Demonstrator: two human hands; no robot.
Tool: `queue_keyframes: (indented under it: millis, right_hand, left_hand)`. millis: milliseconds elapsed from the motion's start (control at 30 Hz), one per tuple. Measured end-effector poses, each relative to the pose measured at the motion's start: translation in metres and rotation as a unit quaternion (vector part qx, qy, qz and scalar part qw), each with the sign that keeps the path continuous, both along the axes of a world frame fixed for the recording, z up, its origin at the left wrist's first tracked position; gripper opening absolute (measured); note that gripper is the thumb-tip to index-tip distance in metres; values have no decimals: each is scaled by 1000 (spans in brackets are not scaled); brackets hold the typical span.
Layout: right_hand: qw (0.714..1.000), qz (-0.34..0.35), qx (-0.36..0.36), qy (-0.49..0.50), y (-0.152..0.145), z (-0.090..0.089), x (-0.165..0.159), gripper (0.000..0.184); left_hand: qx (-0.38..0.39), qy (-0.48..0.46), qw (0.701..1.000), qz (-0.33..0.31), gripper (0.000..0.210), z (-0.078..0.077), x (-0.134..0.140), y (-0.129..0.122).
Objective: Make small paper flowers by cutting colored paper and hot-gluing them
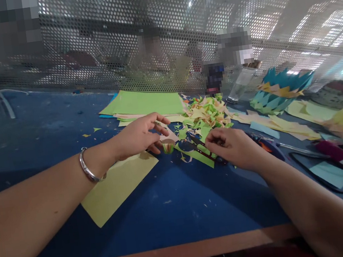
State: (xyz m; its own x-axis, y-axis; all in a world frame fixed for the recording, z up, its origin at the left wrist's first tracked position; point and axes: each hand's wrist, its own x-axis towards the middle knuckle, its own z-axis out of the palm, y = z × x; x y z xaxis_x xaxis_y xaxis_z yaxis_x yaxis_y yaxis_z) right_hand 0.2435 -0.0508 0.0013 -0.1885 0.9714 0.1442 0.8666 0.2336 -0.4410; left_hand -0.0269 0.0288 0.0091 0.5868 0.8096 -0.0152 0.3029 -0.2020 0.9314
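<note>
Pale yellow rectangular paper sheet (119, 190) lies flat on the blue worktop (176, 212), set back from its reddish front edge, with my left hand (137, 136) over its far side. A silver bangle (84, 165) circles that wrist. My left fingers are spread and half curled beside a small curved piece of green-and-orange paper (168, 147); whether they pinch it, I cannot tell. My right hand (232, 143) bends its fingers over a dark, scissor-like tool (199, 143); whether they grasp it or merely touch, I cannot tell either. Just past my hands, curly green, yellow and peach paper scraps (209, 113) are heaped beside a stack of bright green paper sheets (147, 102). Farther right stand a clear cylindrical glass (239, 86) and a blue-and-green zigzag-edged paper crown (283, 92). Behind rises a grey perforated metal panel (101, 55).
</note>
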Motion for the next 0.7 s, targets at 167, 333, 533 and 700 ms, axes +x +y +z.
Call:
queue_keyframes:
  millis: [167, 333, 533, 700]
  right_hand:
    - [1000, -16, 4, 11, 1, -2, 3, 19]
    - [991, -38, 3, 127, 2, -3, 6, 24]
    - [936, -40, -62, 344, 3, -8, 4, 20]
    - [870, -72, -71, 483, 6, -7, 4, 15]
  left_hand:
    - [104, 75, 992, -18, 38, -2, -3, 1]
    - [233, 124, 964, 25, 30, -1, -4, 1]
    - [236, 148, 960, 39, 18, 1, -2, -4]
    - [242, 145, 958, 43, 21, 4, 4, -11]
